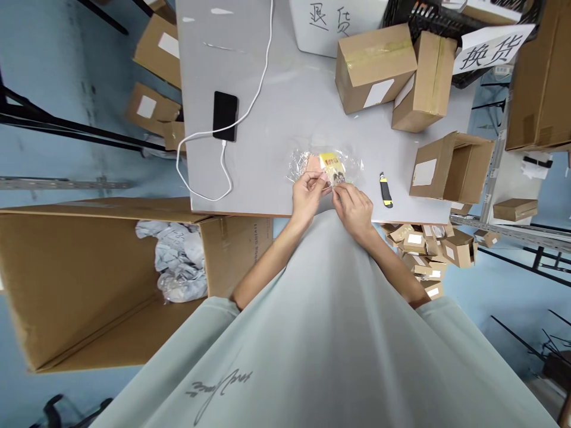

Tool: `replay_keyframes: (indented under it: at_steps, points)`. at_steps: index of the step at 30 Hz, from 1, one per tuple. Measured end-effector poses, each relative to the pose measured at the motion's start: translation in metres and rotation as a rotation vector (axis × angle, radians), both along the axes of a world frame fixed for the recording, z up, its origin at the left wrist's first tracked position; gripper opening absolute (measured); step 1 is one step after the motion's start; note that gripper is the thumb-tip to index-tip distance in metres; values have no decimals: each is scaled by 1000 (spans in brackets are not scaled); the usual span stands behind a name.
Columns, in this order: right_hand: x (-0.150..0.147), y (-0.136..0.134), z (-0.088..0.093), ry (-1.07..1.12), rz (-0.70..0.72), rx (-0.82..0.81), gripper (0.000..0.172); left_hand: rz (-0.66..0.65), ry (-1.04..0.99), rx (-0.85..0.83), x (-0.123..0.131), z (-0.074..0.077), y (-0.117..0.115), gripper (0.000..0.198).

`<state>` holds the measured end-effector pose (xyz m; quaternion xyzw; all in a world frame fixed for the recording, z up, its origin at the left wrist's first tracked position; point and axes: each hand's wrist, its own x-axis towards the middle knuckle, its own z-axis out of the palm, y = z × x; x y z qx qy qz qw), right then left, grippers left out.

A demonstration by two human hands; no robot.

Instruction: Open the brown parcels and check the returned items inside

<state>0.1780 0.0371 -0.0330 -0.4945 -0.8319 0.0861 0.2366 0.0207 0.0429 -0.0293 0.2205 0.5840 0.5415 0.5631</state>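
Observation:
A clear plastic bag (297,163) lies at the table's front edge, with a yellow printed card (330,161) and a flat salmon-pink item (313,163) showing in it. My left hand (307,193) pinches the near edge of the bag between thumb and fingers. Close beside it, my right hand (352,202) pinches the same edge below the yellow card. What exactly lies between the fingertips is small and partly hidden. A yellow-and-black utility knife (386,190) rests on the table to the right of my right hand.
A phone (225,116) with a white cable (263,71) lies on the left of the table (267,131). Closed cartons (375,65) and an open carton (446,172) stand right. A large open box (89,285) with crumpled plastic sits left below the table.

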Motion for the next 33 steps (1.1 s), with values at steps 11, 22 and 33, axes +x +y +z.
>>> replay_keyframes:
  at_steps: [11,22,33]
  points:
    - [19,9,6,199,119,-234,38,-57,-66,-113,-22,-14,1,35]
    - [79,48,-14,702,-316,-594,49,-121,-98,-84,-59,-15,1,64]
    - [53,38,9,831,-340,-814,59,-25,-147,-66,-54,-32,15,50]
